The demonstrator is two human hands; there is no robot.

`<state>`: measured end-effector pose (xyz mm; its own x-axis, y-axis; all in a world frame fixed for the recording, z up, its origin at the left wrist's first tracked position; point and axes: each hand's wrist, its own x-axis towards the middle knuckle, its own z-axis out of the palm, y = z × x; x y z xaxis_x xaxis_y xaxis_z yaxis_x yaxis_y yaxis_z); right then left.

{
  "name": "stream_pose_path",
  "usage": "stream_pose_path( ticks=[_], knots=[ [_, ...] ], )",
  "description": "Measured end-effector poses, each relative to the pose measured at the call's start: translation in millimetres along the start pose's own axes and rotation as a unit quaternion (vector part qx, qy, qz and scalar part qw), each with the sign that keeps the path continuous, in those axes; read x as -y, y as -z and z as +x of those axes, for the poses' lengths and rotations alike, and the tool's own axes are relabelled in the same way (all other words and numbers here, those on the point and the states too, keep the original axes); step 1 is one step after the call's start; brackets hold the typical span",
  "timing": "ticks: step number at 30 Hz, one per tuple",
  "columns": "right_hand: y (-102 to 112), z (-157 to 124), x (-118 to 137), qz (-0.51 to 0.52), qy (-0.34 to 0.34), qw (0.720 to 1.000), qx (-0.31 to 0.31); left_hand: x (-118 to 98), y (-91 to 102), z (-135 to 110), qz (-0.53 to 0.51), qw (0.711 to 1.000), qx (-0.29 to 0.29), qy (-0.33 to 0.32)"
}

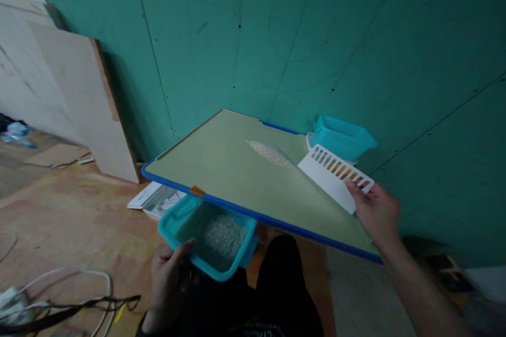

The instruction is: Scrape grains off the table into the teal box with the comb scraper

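Note:
My left hand [168,274] grips the near rim of a teal plastic tub [177,221] filled with pale grains, held just under the front edge of a green board with a blue frame [221,168]. My right hand [375,210] pinches the end of a white slotted card [334,176] with orange and red marks, resting flat on the board. A small heap of pale grains [271,152] lies on the board left of the card. A second teal tub [342,137] stands at the board's far right corner.
A green wall [276,37] rises right behind the board. White papers [156,197] lie on the wooden floor under it. Cables [59,300] trail at lower left. A pale wooden panel [87,110] leans at left. My dark-clothed knee [280,263] sits below the board.

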<state>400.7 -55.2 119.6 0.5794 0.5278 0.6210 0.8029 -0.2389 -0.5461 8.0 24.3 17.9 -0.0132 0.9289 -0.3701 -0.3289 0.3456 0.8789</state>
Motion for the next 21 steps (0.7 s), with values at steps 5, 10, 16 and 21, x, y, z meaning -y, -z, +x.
stream_pose_path(
  ticks=[5,10,16,21],
  knots=[
    [-2,-2,-6,-0.022,-0.029,0.999,0.032,1,-3.4,-3,-0.009,1.000,0.003,0.012],
    [-14,-2,0,0.027,-0.024,0.998,0.051,5,-0.3,-1,-0.007,1.000,0.011,0.014],
    [-33,6,16,0.036,0.004,0.998,0.058,4,0.2,-1,0.017,1.000,0.008,0.003],
    [-55,15,33,0.040,0.036,0.995,0.079,-6,-4.3,-9,0.091,0.994,0.023,-0.064]
  ],
)
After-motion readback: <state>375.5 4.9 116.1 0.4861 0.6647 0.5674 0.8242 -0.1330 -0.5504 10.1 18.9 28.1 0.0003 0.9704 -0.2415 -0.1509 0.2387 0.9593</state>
